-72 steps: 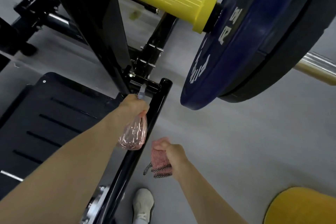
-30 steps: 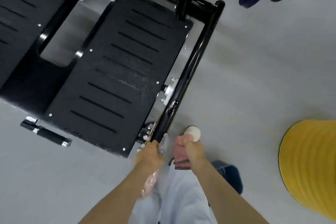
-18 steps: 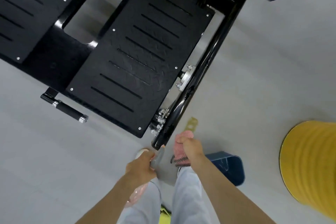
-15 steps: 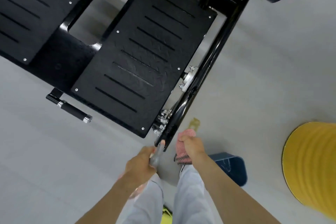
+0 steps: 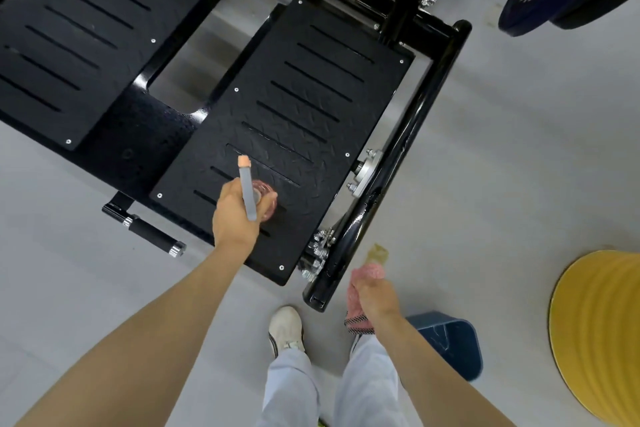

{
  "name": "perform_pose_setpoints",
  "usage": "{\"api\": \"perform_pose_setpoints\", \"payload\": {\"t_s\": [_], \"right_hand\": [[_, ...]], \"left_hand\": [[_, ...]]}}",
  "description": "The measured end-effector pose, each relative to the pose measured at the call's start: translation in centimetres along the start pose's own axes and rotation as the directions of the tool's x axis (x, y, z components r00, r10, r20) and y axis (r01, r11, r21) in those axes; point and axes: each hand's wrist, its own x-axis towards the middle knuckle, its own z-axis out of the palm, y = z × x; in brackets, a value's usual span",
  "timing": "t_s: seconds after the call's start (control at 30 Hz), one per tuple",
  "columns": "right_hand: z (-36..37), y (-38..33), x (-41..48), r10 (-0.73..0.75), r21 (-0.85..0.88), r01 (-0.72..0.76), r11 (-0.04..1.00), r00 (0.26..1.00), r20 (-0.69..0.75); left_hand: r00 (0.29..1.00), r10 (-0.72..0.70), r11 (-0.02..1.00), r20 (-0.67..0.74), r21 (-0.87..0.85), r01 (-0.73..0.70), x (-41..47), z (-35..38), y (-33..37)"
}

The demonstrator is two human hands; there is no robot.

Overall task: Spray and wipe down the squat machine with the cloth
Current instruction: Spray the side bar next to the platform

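Squat machine [image 5: 138, 139] spans 9 to 1 o'clock, cut off top and left. Your left hand [image 5: 235, 215] grips spray bottle [image 5: 266, 199] over the footplate [image 5: 311, 107], bottle body mostly hidden. Right hand [image 5: 375, 298] at 5 o'clock clenches bunched cloth [image 5: 372, 270].

Single head-worn view, wide-angle. Looks steeply down from standing height at the footplate [image 5: 298, 121] and floor [image 5: 519, 149]. Forearms enter from bottom edge.
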Motion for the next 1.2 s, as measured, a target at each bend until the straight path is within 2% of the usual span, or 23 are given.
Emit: {"api": "perform_pose_setpoints", "payload": {"t_s": [0.1, 0.27, 0.37, 0.43, 0.47, 0.57, 0.67, 0.77, 0.83, 0.87, 0.9, 0.97, 1.1, 1.2], "right_hand": [[0.0, -0.4, -0.4, -0.018, -0.030, 0.017, 0.999, 1.000, -0.024], [-0.8, -1.6, -1.5, -0.106, -0.095, 0.109, 0.990, 0.994, 0.032], [-0.7, -1.9, -1.7, -0.109, -0.118, 0.112, 0.987, 0.994, 0.030], [-0.7, -2.4, -2.0, -0.125, -0.128, 0.129, 0.983, 0.992, 0.034], [-0.8, -2.6, -2.2, -0.137, -0.122, 0.140, 0.983, 0.990, 0.031], [-0.9, -3.5, -2.8, -0.147, -0.079, 0.146, 0.986, 0.989, 0.000], [-1.0, -4.6, -3.3, -0.163, -0.043, 0.160, 0.986, 0.984, -0.071], [-1.3, -5.7, -3.7, -0.228, 0.073, 0.246, 0.966, 0.953, -0.200], [-1.6, -6.6, -4.0, -0.218, 0.203, 0.264, 0.943, 0.950, -0.222], [-1.8, -7.3, -4.1, -0.174, 0.278, 0.226, 0.934, 0.965, -0.198], [-2.1, -7.9, -4.2, -0.113, 0.363, 0.164, 0.917, 0.981, -0.159], [-2.7, -9.0, -3.5, -0.062, 0.520, 0.105, 0.848, 0.993, -0.099], [-4.7, -10.7, -2.3, -0.098, 0.593, 0.110, 0.797, 0.994, -0.052], [-6.4, -11.6, -0.9, -0.174, 0.674, 0.116, 0.729, 0.984, 0.020]], "left_hand": [[0.997, -0.072, 0.997, 0.005, 0.012, 0.072, 1.8, 0.5, -1.2], [0.968, -0.125, 0.987, 0.217, -0.076, 0.145, 2.1, 1.4, -2.8], [0.961, -0.170, 0.979, 0.217, -0.073, 0.190, 2.5, 1.3, -3.5], [0.944, -0.211, 0.977, 0.253, 0.031, 0.210, 2.4, 1.2, -4.2], [0.925, -0.284, 0.959, 0.254, 0.073, 0.274, 1.9, 1.1, -4.1], [0.839, -0.507, 0.860, 0.197, 0.176, 0.478, -0.9, 1.5, -4.7], [0.777, -0.606, 0.784, 0.172, 0.295, 0.546, -3.7, 2.7, -4.8], [0.708, -0.589, 0.805, 0.390, 0.360, 0.471, -5.2, 4.7, -3.3], [0.659, -0.522, 0.844, 0.541, 0.217, 0.490, -6.0, 5.7, -0.5], [0.636, -0.504, 0.839, 0.585, 0.155, 0.522, -6.1, 6.2, 1.0], [0.632, -0.479, 0.847, 0.609, 0.131, 0.515, -5.9, 6.7, 2.3], [0.652, -0.400, 0.901, 0.645, 0.145, 0.409, -5.2, 7.1, 4.9], [0.690, -0.305, 0.945, 0.656, 0.119, 0.304, -2.8, 8.6, 7.2], [0.665, -0.270, 0.943, 0.696, 0.050, 0.330, -1.2, 10.1, 8.2]]}}
